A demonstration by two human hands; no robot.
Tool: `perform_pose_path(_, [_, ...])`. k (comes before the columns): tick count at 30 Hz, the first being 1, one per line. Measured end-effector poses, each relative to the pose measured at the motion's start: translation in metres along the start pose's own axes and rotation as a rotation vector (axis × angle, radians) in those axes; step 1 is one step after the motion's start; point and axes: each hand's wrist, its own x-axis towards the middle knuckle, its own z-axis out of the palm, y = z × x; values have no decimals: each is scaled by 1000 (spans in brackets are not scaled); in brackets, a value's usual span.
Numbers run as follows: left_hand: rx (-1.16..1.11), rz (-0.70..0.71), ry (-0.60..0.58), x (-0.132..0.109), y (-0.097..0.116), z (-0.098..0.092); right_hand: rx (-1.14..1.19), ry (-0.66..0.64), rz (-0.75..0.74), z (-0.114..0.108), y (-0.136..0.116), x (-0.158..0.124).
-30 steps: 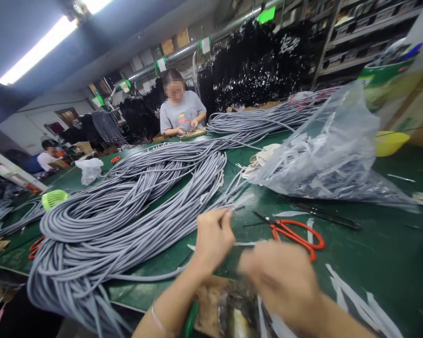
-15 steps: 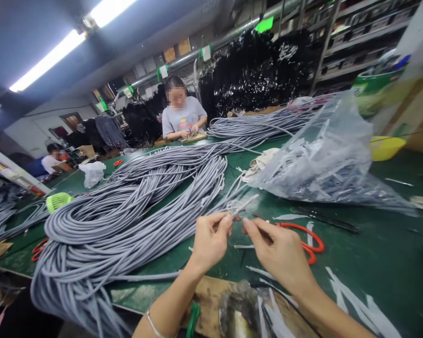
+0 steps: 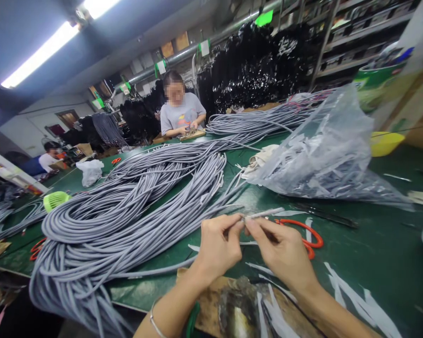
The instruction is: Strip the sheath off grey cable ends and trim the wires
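My left hand [image 3: 219,244] is closed in a pinch, its thumb and fingertips on a thin grey cable [image 3: 271,212]. Fingertip to fingertip with it, my right hand [image 3: 284,246] pinches the same cable, whose pale end sticks out to the right above the fingers. The exact spot being gripped is hidden by the fingertips. Red-handled scissors [image 3: 315,237] lie just behind my right hand. Beneath both hands is a worn wooden board [image 3: 206,300] with a dark, stained metal block [image 3: 238,310] and white strips [image 3: 278,319] on it.
Big coils of grey cable [image 3: 91,220] cover the left of the green table [image 3: 366,244]. A clear plastic bag [image 3: 324,164] of scraps stands at the right. Black tweezers-like tools [image 3: 327,217] lie before it. Across the table sits a person [image 3: 183,112] working on a small board.
My hands have come closer together, and the left wrist has turned. The pale cable end has swung to the right and now points over my right hand.
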Motion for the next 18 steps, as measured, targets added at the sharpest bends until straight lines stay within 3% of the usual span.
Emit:
perform_pose_path(5, [-45,-16,87,0,-2,4,-185,164,-333,3,0,-4])
perform_pose_path(8, [-77,-64,90,0,-3,5,-245,205,-436,4,0,-3])
perform_pose_path(14, [-177,-159,60,2,-4,4,-243,168,-458,3,4,-5])
perform_pose_path(18, [-529,-349,-50,9,-5,-1,-154,56,-352,-3,5,-1])
